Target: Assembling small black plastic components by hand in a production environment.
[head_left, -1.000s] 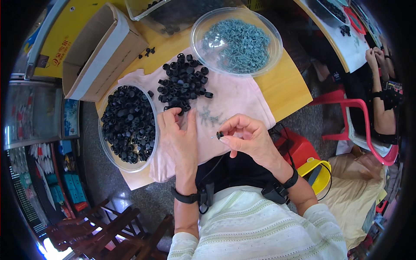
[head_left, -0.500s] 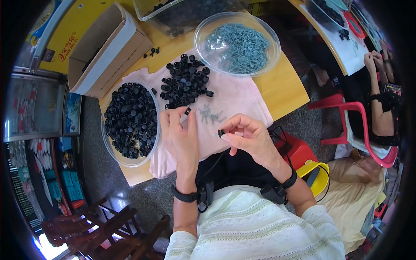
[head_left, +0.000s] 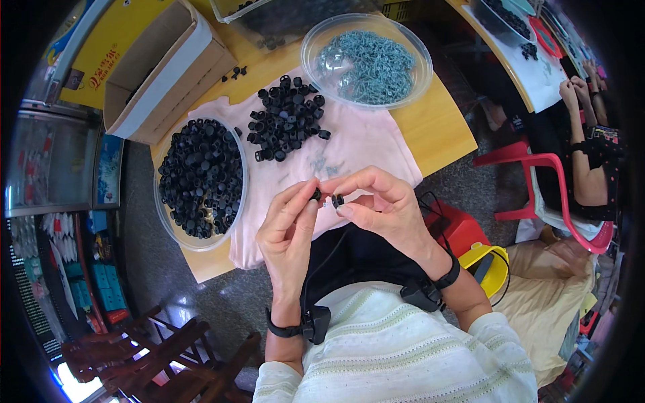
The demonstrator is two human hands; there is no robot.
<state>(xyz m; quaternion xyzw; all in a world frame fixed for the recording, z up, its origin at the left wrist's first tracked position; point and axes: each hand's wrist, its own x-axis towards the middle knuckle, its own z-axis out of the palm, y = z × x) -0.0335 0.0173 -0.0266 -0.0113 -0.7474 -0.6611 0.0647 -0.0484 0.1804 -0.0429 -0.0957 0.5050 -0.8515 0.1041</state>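
My left hand point(head_left: 290, 228) pinches a small black plastic cap point(head_left: 316, 195) between thumb and fingertips. My right hand point(head_left: 379, 205) holds another small black part point(head_left: 337, 199) with a pale pin sticking out of it, almost touching the left one. Both hands are raised above the near edge of a pink cloth point(head_left: 363, 144). A loose pile of black caps point(head_left: 287, 118) lies on the cloth beyond the hands. A clear bowl of black caps point(head_left: 199, 176) stands to the left.
A clear bowl of small grey-blue metal pieces point(head_left: 366, 60) sits at the far side of the yellow table point(head_left: 437, 127). An open cardboard box point(head_left: 161, 70) is at the far left. Another person point(head_left: 584, 154) sits on a red chair at the right.
My left hand has picked up a black cap and come toward the right hand. The two hands now meet, the parts nearly touching, closer to my body.
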